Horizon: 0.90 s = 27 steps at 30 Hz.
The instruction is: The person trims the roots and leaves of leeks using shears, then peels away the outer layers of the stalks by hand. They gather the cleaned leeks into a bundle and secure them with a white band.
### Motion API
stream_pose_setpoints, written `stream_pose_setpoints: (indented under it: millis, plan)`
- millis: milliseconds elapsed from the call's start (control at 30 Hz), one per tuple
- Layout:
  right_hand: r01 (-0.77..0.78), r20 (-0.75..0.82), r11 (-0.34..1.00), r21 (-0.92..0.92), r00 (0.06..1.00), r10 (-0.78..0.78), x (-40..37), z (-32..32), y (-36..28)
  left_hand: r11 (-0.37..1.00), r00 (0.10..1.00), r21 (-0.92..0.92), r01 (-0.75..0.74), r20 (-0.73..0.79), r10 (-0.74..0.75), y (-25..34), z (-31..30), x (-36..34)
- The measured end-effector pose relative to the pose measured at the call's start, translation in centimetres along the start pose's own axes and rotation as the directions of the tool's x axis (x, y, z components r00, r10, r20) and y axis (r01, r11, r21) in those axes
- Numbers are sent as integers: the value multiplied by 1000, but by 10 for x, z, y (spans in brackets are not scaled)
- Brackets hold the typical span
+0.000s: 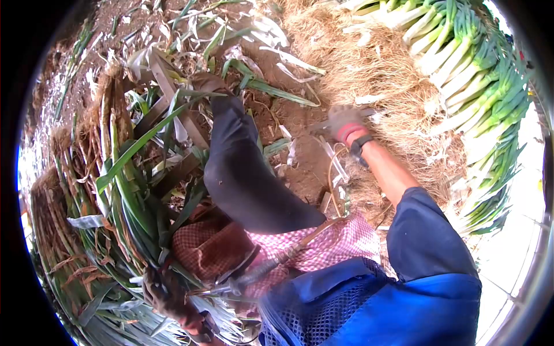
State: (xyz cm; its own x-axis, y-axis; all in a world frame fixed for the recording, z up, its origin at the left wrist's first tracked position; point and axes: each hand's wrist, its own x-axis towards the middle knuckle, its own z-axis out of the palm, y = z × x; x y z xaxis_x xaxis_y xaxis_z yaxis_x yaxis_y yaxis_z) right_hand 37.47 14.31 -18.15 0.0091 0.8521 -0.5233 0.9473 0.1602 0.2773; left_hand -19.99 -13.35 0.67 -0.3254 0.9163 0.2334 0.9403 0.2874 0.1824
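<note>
My left hand [164, 294], in a dark glove, is low on the left, its fingers closed around the leaf ends of unpeeled long green onions [124, 190]. How many stalks it grips is hidden. The onions' brown roots point up and away. My right hand [344, 121], gloved with a red cuff, is closed on a thin, dark, blade-like strip [369, 115] over the soil beside the root mat. Across my lap lies a grey nozzle tool [254, 275] on a hose [314, 232], its tip near my left wrist.
Peeled long green onions [456, 63] are stacked along the right, white ends and pale brown roots [398, 98] facing inward. My bent leg [242, 179] stands in the middle. A brown frame [167, 81] is beside my foot. Leaf scraps [271, 89] litter the soil.
</note>
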Motion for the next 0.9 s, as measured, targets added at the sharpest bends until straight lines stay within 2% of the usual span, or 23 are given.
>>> stream_pose_setpoints:
  millis: [33,100,167,233,300,333,367,433,467,500,533,567,633,700,733,767,800,833,867,900]
  plan:
    - [-63,-1,997,-34,998,63,17,16,15,1000,1000,7,8,13,-9,0,-1,1]
    - [-61,125,995,-74,990,70,38,46,41,992,996,129,-8,85,-3,2,-11,3]
    - [145,339,962,-232,939,-60,40,55,55,990,997,141,-15,75,5,10,-16,10]
    - [102,288,951,-290,958,-15,35,49,41,989,987,-28,143,81,-141,17,-18,16]
    - [35,199,984,-174,980,1,29,37,26,991,988,-5,131,87,-130,23,-22,23]
    - [8,74,999,-42,997,-5,24,25,18,990,986,-24,139,92,-136,24,-23,24]
    - [15,62,999,-35,998,-13,23,9,12,988,985,-44,148,94,-143,24,-23,23]
    - [-77,-167,966,248,979,121,24,-34,-1,999,999,-25,20,46,-19,25,-21,24]
    - [-41,-217,941,336,969,120,28,-58,-5,998,999,-63,6,33,-4,23,-20,24]
    - [17,-269,907,421,957,107,31,-82,-8,997,1000,-77,-1,21,3,30,-22,24]
    - [145,-369,843,518,927,67,28,-103,-11,998,998,15,-54,-11,54,35,-26,26]
    - [282,-461,753,595,887,32,20,-128,-23,999,999,-17,-42,17,42,38,-33,27]
    - [494,-550,645,584,824,-133,-29,-191,-53,1000,1000,14,-20,8,19,30,-39,21]
    - [615,-482,281,736,769,-420,-98,-243,-89,1000,999,8,27,-43,-27,40,-45,16]
    - [597,-412,123,793,674,-613,-119,-251,-105,998,994,-40,38,-98,-42,50,-50,13]
    - [532,-345,-11,847,533,-773,-138,-258,-119,995,987,-95,39,-152,-54,59,-53,10]
    - [-191,-82,-183,964,439,-895,-154,-250,-142,993,980,-116,33,-189,-54,63,-52,4]
    - [-823,47,-113,557,166,-985,-172,-242,-166,990,973,-139,26,-224,-57,66,-51,-2]
    - [-525,110,-21,851,216,-970,-203,-252,-177,977,977,-211,25,-200,-69,73,-53,-9]
    - [-135,140,105,985,288,-947,-230,-261,-185,927,977,-370,63,-168,-134,80,-56,-13]
